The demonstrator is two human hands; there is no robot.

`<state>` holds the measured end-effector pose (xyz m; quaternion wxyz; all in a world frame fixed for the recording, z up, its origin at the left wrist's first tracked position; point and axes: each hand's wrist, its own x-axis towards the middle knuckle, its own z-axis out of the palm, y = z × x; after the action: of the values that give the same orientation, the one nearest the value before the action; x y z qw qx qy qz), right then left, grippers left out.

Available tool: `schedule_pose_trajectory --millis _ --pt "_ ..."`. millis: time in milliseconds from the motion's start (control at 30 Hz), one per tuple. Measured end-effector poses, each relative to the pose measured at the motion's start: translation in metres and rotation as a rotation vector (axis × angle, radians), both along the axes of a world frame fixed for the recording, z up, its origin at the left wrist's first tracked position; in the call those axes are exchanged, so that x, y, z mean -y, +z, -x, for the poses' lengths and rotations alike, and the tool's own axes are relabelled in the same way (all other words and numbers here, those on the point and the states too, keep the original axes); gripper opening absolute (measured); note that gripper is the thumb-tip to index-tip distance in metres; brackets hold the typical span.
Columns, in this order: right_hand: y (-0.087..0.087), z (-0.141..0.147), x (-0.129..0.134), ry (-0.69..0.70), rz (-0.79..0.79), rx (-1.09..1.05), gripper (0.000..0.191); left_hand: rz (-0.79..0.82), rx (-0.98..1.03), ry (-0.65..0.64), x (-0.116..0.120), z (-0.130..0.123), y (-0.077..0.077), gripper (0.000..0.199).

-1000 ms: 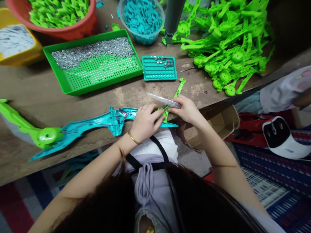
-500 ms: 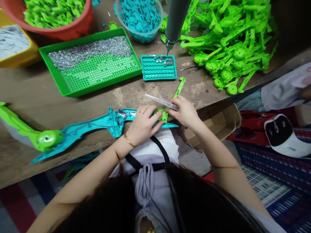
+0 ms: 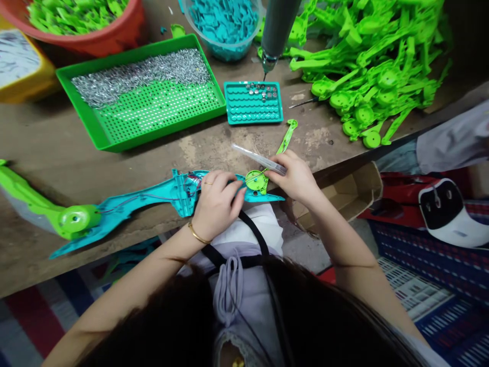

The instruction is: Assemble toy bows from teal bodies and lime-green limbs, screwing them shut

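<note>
A long blue plastic piece (image 3: 137, 198), shaped like one half of a toy bow, lies along the table's near edge with thin wires inside it. On its right end sits a green round housing with an arm (image 3: 255, 181). My left hand (image 3: 217, 201) rests over the blue piece, fingers bent and pressed together at the housing's left side; what they pinch is hidden. My right hand (image 3: 296, 176) is closed on a slim, pale silvery tool (image 3: 257, 158) held slanting above the housing. A thin line crosses the housing between both hands.
A green tray (image 3: 153, 137) of metal screws and a small blue tray (image 3: 254, 117) with round metal pieces lie ahead. A hanging electric screwdriver (image 3: 278, 30) points down there. Green parts (image 3: 367, 76) pile up at right, beside a thin rod (image 3: 301, 103). A cardboard box (image 3: 340, 196) stands below.
My left hand's fingers have drawn back leftward off the green housing, uncovering its round face. My right hand keeps the silvery tool in nearly the same place. The view has shifted slightly.
</note>
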<state>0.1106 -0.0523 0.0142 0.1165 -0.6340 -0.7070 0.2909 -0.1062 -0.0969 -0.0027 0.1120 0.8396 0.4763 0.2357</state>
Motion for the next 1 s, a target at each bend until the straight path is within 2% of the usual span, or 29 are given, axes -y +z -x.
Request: schedule_pose_trajectory --millis 100,267,367,500,600,667,733,833,900,1000 --pt "0.000 0.000 0.000 0.005 0.004 0.006 0.012 0.034 -0.028 0.102 -0.005 -0.007 0.005 0.016" --pt "0.000 -0.002 -0.002 0.010 0.014 -0.011 0.013 0.026 -0.125 0.147 -0.008 -0.014 0.003 0.012" --pt "0.000 -0.002 -0.003 0.015 0.018 -0.015 0.013 0.015 -0.140 0.126 -0.007 -0.013 0.002 0.013" --pt "0.001 0.000 -0.002 -0.003 0.018 -0.022 0.013 -0.048 -0.204 0.034 -0.007 -0.012 0.006 0.017" --pt "0.005 -0.006 -0.001 -0.020 0.029 -0.167 0.016 -0.077 -0.266 -0.031 -0.009 -0.011 0.010 0.020" --pt "0.007 -0.015 0.000 -0.117 0.042 -0.364 0.023 -0.084 -0.289 -0.060 -0.011 -0.010 0.012 0.020" --pt "0.010 -0.028 0.001 -0.286 0.014 -0.567 0.028 -0.083 -0.309 -0.097 -0.012 -0.009 0.014 0.020" --pt "0.012 -0.042 0.004 -0.476 -0.047 -0.755 0.028 -0.057 -0.355 -0.164 -0.013 -0.005 0.018 0.018" --pt "0.013 -0.045 0.006 -0.511 0.022 -0.824 0.027 -0.034 -0.381 -0.196 -0.013 -0.002 0.022 0.020" --pt "0.010 -0.039 0.009 -0.537 0.233 -0.934 0.036 0.007 -0.386 -0.224 -0.010 0.002 0.026 0.028"
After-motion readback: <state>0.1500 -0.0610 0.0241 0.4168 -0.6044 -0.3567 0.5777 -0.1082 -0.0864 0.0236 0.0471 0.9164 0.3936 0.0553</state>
